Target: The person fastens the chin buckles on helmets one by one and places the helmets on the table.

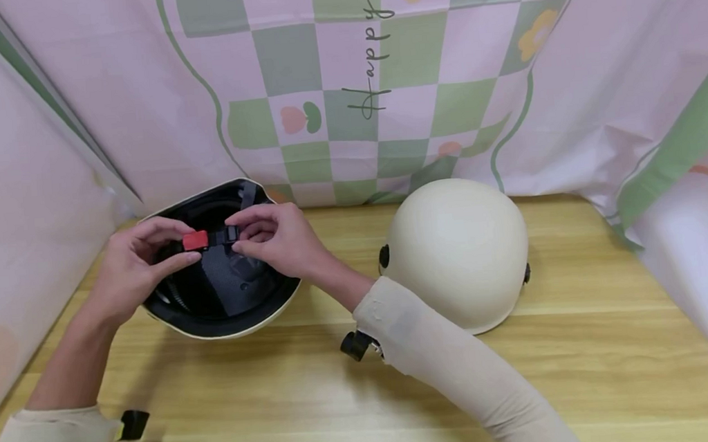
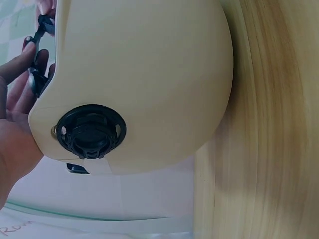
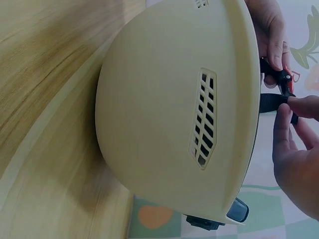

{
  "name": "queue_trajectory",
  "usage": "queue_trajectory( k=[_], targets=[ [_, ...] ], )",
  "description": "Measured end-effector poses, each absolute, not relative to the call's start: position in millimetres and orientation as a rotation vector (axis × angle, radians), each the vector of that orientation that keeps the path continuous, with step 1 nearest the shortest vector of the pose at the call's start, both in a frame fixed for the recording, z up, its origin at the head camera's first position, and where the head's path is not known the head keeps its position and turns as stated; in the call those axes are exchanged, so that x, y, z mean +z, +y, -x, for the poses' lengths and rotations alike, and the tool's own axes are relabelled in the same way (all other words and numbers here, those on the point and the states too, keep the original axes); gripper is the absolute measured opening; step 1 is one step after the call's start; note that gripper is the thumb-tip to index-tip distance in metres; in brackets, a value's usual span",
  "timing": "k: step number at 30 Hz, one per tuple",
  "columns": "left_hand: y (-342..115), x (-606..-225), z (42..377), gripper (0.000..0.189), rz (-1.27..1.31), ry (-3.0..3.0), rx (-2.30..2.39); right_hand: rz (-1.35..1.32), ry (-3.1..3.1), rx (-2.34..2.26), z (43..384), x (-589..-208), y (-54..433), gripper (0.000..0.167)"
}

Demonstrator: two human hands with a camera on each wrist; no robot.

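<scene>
1. Pinching the red end (image 1: 195, 241) of the buckle (image 1: 212, 239) with my left hand (image 1: 128, 268)
2. My right hand (image 1: 283, 237) clamped on its black end (image 1: 232, 235), at three o'clock
3. Buckle above the upturned helmet (image 1: 232, 296); another helmet (image 1: 459, 254) at three o'clock

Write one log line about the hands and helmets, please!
left hand: pinches red buckle part; right hand: pinches black buckle part; left helmet: hollow side up; right helmet: dome up

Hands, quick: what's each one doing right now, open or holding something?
Left hand: closed, fingers pinching the red buckle piece.
Right hand: closed, fingers pinching the black strap piece.
</scene>
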State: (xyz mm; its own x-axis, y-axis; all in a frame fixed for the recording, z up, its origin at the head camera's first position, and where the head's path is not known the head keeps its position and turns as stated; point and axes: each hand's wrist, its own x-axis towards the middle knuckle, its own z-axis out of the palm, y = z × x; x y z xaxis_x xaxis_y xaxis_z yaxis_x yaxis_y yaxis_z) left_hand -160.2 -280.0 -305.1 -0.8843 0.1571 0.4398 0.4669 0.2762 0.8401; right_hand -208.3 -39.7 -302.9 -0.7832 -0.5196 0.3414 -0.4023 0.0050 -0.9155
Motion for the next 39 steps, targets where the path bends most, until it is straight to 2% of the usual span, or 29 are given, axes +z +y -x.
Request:
queue_trajectory(
  k=[12,39],
  targets=[
    [-277.4,-304.4,159.2,0.024,0.538,-2.369,-1.570,0.979,2.136,-1.926,206.9,-311.8,-39.0,0.024],
    [-280.0,-307.6,160.9,0.026,0.506,-2.425,-1.539,0.887,2.068,-2.008,206.0,-322.9,-45.2,0.026]
  ],
)
